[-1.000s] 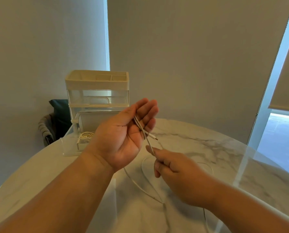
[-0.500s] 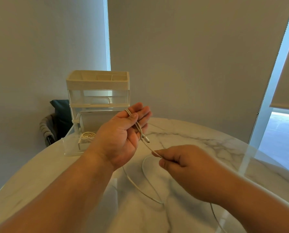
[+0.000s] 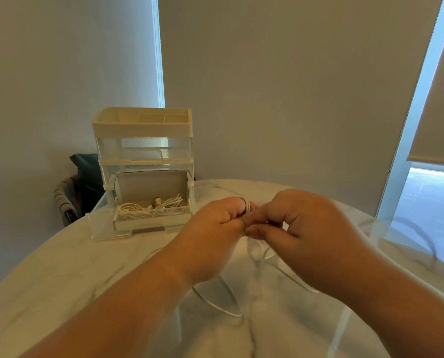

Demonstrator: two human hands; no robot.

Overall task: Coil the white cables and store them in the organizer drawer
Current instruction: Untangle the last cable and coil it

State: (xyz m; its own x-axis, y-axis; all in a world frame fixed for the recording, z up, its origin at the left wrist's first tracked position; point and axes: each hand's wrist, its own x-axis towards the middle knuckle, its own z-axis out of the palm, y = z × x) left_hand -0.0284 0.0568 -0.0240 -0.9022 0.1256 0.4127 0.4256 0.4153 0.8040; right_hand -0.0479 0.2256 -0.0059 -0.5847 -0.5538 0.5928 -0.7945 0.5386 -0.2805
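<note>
At frame centre the left hand [image 3: 215, 223] and right hand [image 3: 301, 228] meet above the table [image 3: 60, 280]. The left's fingers curl with turns of the cable [image 3: 248, 207] wound round them; the right pinches the cable just beside. Slack loops lie on the table below. At centre left, the organizer's [image 3: 142, 125] drawer [image 3: 151, 223] stands open, holding coiled cables [image 3: 148, 206].

End of cable [image 3: 248, 208], perhaps behind fingers [image 3: 263, 232]
</note>
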